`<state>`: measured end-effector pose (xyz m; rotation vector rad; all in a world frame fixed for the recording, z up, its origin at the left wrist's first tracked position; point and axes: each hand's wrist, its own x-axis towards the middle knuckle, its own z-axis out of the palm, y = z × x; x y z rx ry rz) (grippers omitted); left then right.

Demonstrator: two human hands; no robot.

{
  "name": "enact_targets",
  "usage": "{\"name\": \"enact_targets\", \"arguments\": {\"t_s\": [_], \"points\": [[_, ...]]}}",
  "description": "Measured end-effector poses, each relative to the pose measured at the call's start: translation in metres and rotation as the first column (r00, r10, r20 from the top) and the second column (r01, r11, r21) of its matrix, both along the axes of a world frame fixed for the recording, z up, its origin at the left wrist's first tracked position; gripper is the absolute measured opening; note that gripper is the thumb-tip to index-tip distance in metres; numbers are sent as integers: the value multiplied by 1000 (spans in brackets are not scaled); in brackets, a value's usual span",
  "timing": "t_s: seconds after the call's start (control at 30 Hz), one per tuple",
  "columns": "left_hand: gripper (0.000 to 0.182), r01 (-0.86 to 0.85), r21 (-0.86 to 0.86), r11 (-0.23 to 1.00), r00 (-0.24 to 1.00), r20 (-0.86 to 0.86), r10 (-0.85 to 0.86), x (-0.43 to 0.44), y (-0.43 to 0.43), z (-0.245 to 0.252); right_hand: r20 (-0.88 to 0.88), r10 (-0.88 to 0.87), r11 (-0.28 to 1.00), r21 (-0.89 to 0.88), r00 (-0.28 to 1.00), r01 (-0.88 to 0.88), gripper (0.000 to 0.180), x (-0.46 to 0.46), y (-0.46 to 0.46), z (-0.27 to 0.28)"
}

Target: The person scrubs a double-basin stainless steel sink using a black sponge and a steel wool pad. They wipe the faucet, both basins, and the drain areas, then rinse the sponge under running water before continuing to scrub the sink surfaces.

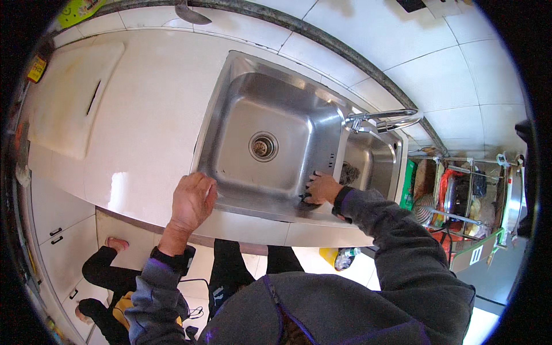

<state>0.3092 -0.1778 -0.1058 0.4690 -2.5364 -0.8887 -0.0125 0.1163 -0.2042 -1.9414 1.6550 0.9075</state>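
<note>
A stainless steel double-bowl sink (258, 172) lies in front of me. My left hand (194, 200) is over the near left corner of its rim, fingers curled together; whether something small is between them cannot be told. My right hand (321, 188) rests at the near right wall of the large bowl, fingers spread, with a small dark patch under the fingertips. The drain strainer (264, 147) sits in the bowl's floor. A chrome faucet (388, 118) stands behind the divider. A dark scouring pad (349, 174), probably steel wool, lies in the smaller bowl.
A white cutting board (71, 99) lies on the left of the countertop (146, 108). A metal ladle (192, 14) hangs at the back wall. A wire rack (470, 189) with bags and utensils stands right. Another person (112, 276) is low at the left; a yellow bin (330, 256) is below.
</note>
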Motion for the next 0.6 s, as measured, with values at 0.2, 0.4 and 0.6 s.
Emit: {"name": "enact_targets", "arguments": {"t_s": [0.2, 0.4, 0.6], "points": [[13, 78, 10, 997, 996, -30, -78, -2, -9, -6, -339, -186, 983, -63, 922, 175, 26, -57, -47, 17], [12, 115, -1, 993, 992, -56, -115, -4, -8, -17, -402, -235, 957, -254, 885, 139, 31, -62, -54, -30], [13, 91, 26, 995, 994, -63, -89, -10, -9, -11, 152, -342, 928, 208, 927, 308, 24, -5, -6, -49]]}}
